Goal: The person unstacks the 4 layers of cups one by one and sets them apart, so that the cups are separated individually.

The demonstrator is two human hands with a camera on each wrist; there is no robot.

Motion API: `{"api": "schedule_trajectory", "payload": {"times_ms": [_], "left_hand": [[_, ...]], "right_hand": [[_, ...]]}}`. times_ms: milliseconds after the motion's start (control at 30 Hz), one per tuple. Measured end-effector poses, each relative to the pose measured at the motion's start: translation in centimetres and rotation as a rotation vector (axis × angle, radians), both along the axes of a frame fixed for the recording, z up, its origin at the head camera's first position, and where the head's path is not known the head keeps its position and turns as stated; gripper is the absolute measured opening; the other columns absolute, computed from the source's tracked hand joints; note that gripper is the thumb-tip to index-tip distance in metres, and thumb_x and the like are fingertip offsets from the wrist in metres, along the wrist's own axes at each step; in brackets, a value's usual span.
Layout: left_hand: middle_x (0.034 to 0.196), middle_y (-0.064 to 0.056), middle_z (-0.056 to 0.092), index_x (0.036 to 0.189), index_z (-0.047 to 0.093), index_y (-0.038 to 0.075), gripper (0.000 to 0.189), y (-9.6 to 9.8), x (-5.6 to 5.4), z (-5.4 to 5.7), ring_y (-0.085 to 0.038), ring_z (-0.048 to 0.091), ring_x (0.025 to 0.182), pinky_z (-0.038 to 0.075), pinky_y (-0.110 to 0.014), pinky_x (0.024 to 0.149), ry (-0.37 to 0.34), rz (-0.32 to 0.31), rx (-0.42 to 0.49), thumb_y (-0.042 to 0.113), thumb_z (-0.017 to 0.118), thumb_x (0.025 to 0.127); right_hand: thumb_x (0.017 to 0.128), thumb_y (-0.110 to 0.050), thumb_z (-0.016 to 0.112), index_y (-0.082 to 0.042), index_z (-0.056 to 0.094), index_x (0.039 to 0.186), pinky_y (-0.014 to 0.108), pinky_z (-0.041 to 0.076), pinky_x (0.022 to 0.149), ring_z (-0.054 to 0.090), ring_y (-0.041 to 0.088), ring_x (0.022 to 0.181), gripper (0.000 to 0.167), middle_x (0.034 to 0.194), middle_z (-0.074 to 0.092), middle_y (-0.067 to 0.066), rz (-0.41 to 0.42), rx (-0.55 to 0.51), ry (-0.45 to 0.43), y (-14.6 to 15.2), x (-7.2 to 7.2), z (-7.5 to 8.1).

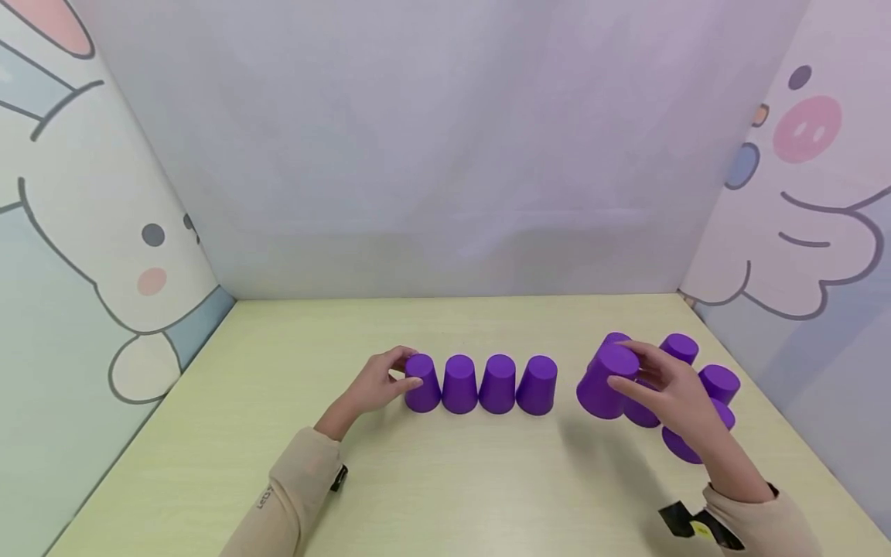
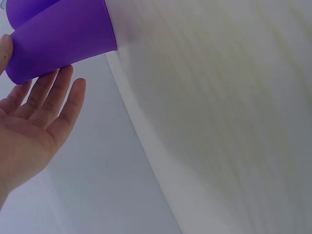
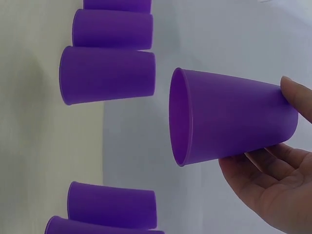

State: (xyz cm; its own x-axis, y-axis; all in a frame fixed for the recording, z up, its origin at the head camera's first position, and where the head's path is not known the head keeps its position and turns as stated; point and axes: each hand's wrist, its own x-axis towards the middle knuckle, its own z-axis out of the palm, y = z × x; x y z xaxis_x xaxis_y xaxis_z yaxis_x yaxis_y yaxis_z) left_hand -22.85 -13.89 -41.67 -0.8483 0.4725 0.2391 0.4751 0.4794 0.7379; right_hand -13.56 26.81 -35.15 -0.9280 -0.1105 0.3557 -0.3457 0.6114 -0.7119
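Note:
An upside-down purple cup [image 1: 605,387] is held up off the table by my right hand [image 1: 678,398], thumb on one side and fingers on the other. In the right wrist view its open rim faces the table. My left hand [image 1: 376,381] grips the leftmost cup [image 1: 423,391] of a straight row, with the thumb at its near side and fingers behind. The rest of that row stands upside down, side by side, ending at a slightly tilted-looking cup [image 1: 537,387]. A gap separates this end cup from the raised one.
Several more upside-down purple cups, among them one at the right [image 1: 720,383], stand behind and under my right hand, partly hidden. The pale wooden table [image 1: 313,333] meets a grey back wall [image 1: 445,193]. Side panels with cartoon animals flank it.

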Motion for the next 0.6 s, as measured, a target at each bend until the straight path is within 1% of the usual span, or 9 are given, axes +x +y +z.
{"api": "schedule_trajectory", "payload": {"times_ms": [133, 200, 400, 500, 600], "left_hand": [[0.101, -0.008, 0.062, 0.116, 0.052, 0.001, 0.037, 0.0, 0.0, 0.0, -0.023, 0.059, 0.091, 0.049, -0.026, 0.069, -0.004, 0.003, -0.001, 0.018, 0.065, 0.085], [0.101, -0.008, 0.062, 0.116, 0.052, 0.001, 0.037, -0.1, 0.0, 0.0, -0.023, 0.059, 0.091, 0.049, -0.026, 0.069, -0.005, 0.007, -0.003, 0.018, 0.065, 0.085], [0.101, -0.009, 0.062, 0.116, 0.052, 0.001, 0.037, -0.1, 0.1, 0.1, -0.023, 0.059, 0.091, 0.049, -0.026, 0.069, -0.005, 0.007, -0.002, 0.018, 0.065, 0.085], [0.101, -0.009, 0.062, 0.117, 0.052, 0.001, 0.038, 0.0, 0.1, 0.1, -0.023, 0.059, 0.091, 0.049, -0.027, 0.069, -0.009, 0.011, -0.002, 0.017, 0.065, 0.085], [0.102, -0.009, 0.062, 0.117, 0.052, 0.0, 0.038, 0.1, 0.1, 0.1, -0.023, 0.059, 0.092, 0.049, -0.026, 0.069, -0.008, 0.012, -0.005, 0.016, 0.065, 0.085]], "right_hand": [[0.083, -0.013, 0.067, -0.001, 0.048, 0.127, 0.008, 0.042, 0.073, 0.053, -0.011, 0.089, 0.049, 0.107, 0.056, -0.008, -0.027, -0.005, -0.028, 1.1, 0.3, -0.6], [0.083, -0.013, 0.067, 0.0, 0.048, 0.126, 0.008, 0.042, 0.072, 0.053, -0.011, 0.088, 0.049, 0.106, 0.056, -0.006, -0.037, 0.003, -0.041, 1.5, 0.4, -0.8], [0.084, -0.018, 0.067, 0.003, 0.046, 0.126, 0.012, 0.044, 0.069, 0.048, -0.015, 0.086, 0.051, 0.112, 0.055, 0.019, -0.068, 0.055, -0.11, 2.6, 0.3, -1.6], [0.084, -0.019, 0.067, 0.004, 0.046, 0.125, 0.015, 0.046, 0.067, 0.048, -0.015, 0.084, 0.051, 0.113, 0.055, 0.022, -0.074, 0.069, -0.129, 3.1, 0.3, -2.2], [0.084, -0.018, 0.067, 0.005, 0.046, 0.124, 0.017, 0.047, 0.066, 0.049, -0.013, 0.083, 0.051, 0.111, 0.056, 0.022, -0.077, 0.072, -0.142, 3.5, 0.3, -2.8]]}}
